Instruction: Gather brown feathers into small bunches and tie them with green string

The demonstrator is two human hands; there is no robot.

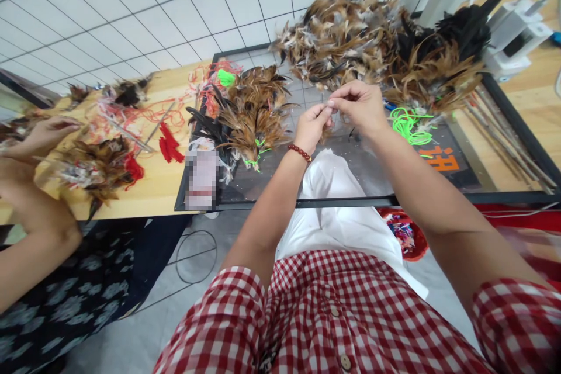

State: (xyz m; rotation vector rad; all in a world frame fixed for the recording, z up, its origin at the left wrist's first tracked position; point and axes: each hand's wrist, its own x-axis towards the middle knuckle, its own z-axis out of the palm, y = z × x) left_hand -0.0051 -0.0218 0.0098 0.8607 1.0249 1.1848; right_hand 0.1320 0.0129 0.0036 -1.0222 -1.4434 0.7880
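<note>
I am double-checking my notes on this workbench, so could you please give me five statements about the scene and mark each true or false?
1. A beaded bracelet is on the wrist of the left hand. True.
2. The left hand and the right hand are wide apart. False: their fingertips meet; whatever they may pinch is too small to tell.
3. The largest feather pile lies beyond the two hands. True.
4. The green cord beside the right forearm is wound around the sticks. False: it lies in a loose tangle, apart from them.
5. The sleeves are plain blue. False: they are red-and-white checked.
</note>
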